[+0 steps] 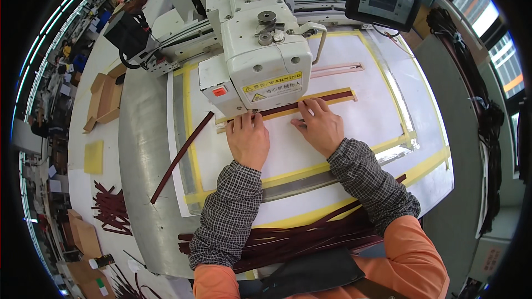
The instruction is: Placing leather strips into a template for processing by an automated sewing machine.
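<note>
Right now both hands are pressing down flat at the centre of the frame, just below the white sewing machine head [260, 50]. The left hand [247, 137] is lying palm-down with its fingers spread, fingertips touching the near end of the dark maroon strip [310, 102], which is sitting in a long slot of the white template board [343, 133] and running from under the machine head toward the upper right. The right hand [320, 126] is likewise open and flat, its fingers resting on the strip's middle; neither hand is gripping anything, both are simply holding the strip down.

That strip is looking thin, narrow and floppy, probably leather or a coated fabric, though the view is too small to be sure. It is likely weighing next to nothing and bending readily, so flat fingertip pressure along its length is suiting it better than a pinch; for lifting, an end would be the place to take it, as the middle would sag.

A second maroon strip [180, 158] is lying loose and slanted at the left of the board, trailing onto the grey metal table [141, 188]. A heap of similar strips [299, 238] is piled at the lower centre near the person's sleeves, and more strips [111, 207] are scattered at lower left. A control screen [385, 1] is standing at upper right.
</note>
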The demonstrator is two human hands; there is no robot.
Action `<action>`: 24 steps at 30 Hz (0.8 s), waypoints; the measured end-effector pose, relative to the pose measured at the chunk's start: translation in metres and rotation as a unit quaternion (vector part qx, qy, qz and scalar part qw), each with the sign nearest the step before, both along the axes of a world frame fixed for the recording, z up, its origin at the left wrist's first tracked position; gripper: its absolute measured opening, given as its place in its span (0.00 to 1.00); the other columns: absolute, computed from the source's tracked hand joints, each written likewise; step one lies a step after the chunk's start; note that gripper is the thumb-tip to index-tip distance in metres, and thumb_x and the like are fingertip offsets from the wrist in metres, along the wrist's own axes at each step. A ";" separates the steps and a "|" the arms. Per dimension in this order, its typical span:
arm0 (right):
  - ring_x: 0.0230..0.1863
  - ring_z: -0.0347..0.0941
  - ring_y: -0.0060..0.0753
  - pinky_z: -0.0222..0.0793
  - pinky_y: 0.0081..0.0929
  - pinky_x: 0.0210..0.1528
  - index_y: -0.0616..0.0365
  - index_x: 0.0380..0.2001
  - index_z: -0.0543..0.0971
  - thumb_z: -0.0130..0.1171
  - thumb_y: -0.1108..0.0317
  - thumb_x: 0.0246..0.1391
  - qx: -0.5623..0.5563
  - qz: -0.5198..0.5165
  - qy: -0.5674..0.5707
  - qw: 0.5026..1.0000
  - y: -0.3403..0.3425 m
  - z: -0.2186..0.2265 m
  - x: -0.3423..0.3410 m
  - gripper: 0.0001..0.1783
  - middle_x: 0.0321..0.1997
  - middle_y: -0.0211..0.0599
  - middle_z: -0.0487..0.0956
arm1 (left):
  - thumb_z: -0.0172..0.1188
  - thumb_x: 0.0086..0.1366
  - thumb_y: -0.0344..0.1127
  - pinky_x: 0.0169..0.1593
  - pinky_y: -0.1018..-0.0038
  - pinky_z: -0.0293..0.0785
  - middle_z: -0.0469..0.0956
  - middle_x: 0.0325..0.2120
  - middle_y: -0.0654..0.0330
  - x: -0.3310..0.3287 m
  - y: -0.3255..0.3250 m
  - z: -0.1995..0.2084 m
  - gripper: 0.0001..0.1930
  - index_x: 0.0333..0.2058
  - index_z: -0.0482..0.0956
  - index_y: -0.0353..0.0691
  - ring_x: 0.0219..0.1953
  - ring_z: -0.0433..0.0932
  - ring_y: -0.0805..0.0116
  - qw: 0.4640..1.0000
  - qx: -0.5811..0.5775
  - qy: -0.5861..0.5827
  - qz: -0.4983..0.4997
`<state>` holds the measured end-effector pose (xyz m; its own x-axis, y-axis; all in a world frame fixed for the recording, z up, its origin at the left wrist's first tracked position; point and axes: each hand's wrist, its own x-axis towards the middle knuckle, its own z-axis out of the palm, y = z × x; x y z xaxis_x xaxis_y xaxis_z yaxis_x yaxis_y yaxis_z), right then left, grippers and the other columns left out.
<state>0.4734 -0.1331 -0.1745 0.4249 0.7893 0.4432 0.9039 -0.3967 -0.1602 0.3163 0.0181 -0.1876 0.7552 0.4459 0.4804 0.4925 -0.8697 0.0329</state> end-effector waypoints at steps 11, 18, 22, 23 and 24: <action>0.59 0.78 0.37 0.84 0.34 0.41 0.60 0.53 0.83 0.69 0.53 0.58 0.027 0.028 -0.001 0.999 -0.011 0.001 0.008 0.26 0.54 0.36 0.81 | 0.66 0.66 0.44 0.56 0.54 0.70 0.78 0.50 0.54 0.012 -0.015 0.009 0.19 0.54 0.85 0.46 0.55 0.75 0.53 0.999 -0.019 -0.019 -0.024; 0.58 0.79 0.36 0.84 0.34 0.41 0.58 0.54 0.83 0.69 0.54 0.58 0.015 0.014 -0.008 1.000 -0.019 0.003 0.016 0.25 0.55 0.34 0.82 | 0.66 0.64 0.39 0.56 0.56 0.70 0.79 0.49 0.56 0.019 -0.018 0.006 0.18 0.51 0.84 0.44 0.54 0.76 0.54 1.000 0.003 -0.009 -0.016; 0.59 0.77 0.37 0.85 0.34 0.42 0.60 0.55 0.82 0.68 0.53 0.59 0.014 0.030 -0.005 0.999 -0.016 0.005 0.013 0.27 0.54 0.35 0.81 | 0.66 0.65 0.40 0.57 0.56 0.70 0.79 0.49 0.57 0.022 -0.027 0.009 0.18 0.53 0.85 0.46 0.55 0.76 0.54 0.997 -0.027 -0.042 -0.055; 0.59 0.78 0.37 0.85 0.34 0.43 0.59 0.55 0.82 0.69 0.54 0.59 0.020 0.042 -0.003 0.999 -0.016 0.006 0.013 0.26 0.54 0.35 0.81 | 0.66 0.65 0.40 0.57 0.56 0.70 0.79 0.49 0.57 0.022 -0.027 0.011 0.18 0.53 0.85 0.46 0.55 0.76 0.54 0.997 -0.027 -0.042 -0.054; 0.59 0.79 0.37 0.84 0.34 0.44 0.58 0.54 0.83 0.69 0.54 0.58 0.026 0.055 -0.002 0.998 -0.016 0.007 0.013 0.26 0.55 0.34 0.82 | 0.66 0.65 0.40 0.56 0.56 0.70 0.79 0.49 0.57 0.021 -0.027 0.012 0.18 0.53 0.85 0.47 0.55 0.76 0.54 0.998 -0.027 -0.034 -0.048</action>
